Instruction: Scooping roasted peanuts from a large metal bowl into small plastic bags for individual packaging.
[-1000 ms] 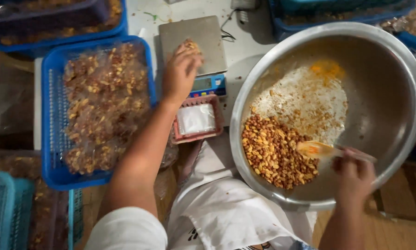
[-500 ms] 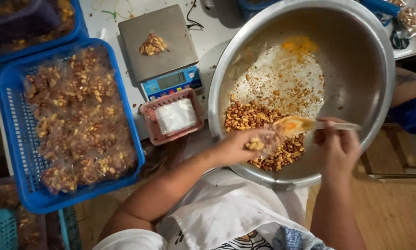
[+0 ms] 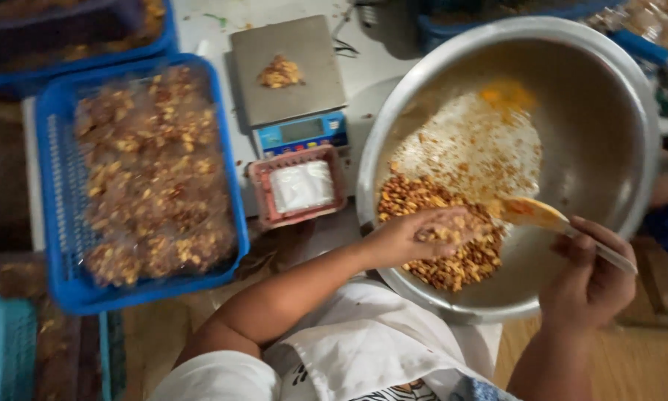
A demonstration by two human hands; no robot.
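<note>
A big steel bowl (image 3: 608, 134) holds a heap of roasted peanuts (image 3: 415, 197) and spice crumbs. My left hand (image 3: 423, 236) is cupped palm-up over the heap with a small clump of peanuts in it. My right hand (image 3: 590, 278) grips the handle of a plastic spoon (image 3: 534, 212), whose orange-stained scoop points at the heap. A small pile of peanuts (image 3: 279, 73) lies on the steel platform of a digital scale (image 3: 289, 78) behind the bowl.
A blue basket (image 3: 55, 186) filled with clear bags of peanuts stands at the left. A small pink tray (image 3: 259, 186) with folded plastic bags sits before the scale. More blue crates line the back. A white apron covers my lap.
My left hand left a pile of peanuts on the scale, moved back into the bowl and took up more peanuts. The spoon has drawn back to the right of the heap.
</note>
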